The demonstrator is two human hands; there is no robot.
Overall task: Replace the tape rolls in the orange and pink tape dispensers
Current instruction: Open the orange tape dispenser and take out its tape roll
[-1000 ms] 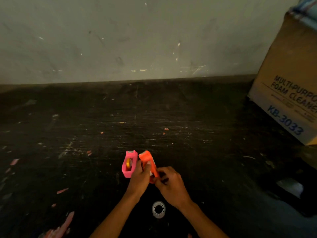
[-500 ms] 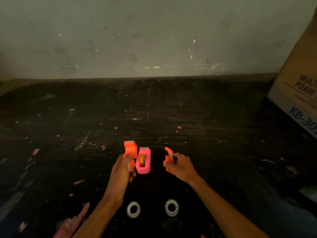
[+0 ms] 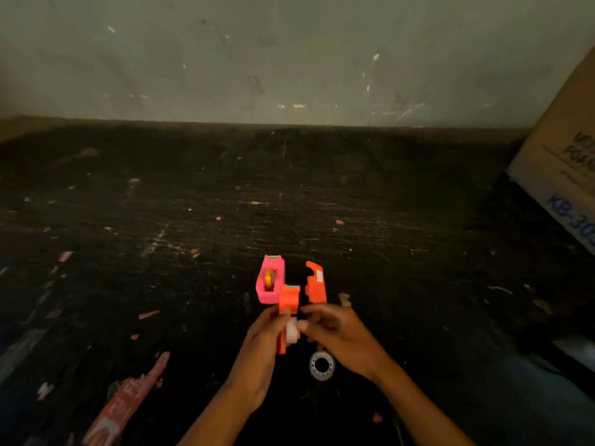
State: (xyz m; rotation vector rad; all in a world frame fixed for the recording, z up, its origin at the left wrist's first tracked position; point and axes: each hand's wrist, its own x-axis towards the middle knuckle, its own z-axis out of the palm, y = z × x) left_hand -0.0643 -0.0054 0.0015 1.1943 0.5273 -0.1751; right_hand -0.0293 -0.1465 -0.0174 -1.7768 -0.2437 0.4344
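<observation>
My left hand (image 3: 257, 352) holds one half of the orange tape dispenser (image 3: 288, 304) upright above the dark table. A white tape roll (image 3: 292, 331) sits against that half, and the fingers of my right hand (image 3: 338, 336) pinch it. The other orange half (image 3: 316, 282) lies flat on the table just beyond my right hand. The pink tape dispenser (image 3: 270, 280) stands to the left of it, with a yellow-orange core inside. A second white tape roll (image 3: 322, 365) lies flat on the table under my right wrist.
The black, scratched table (image 3: 225, 204) ends at a pale wall at the back. A cardboard box (image 3: 566, 162) leans in at the right. A red and white paper strip (image 3: 125, 403) lies at the front left, with small scraps scattered around.
My right hand put its orange half down on the table and moved onto a white roll. My left hand brought its orange half in toward the middle. One roll is gone from the table.
</observation>
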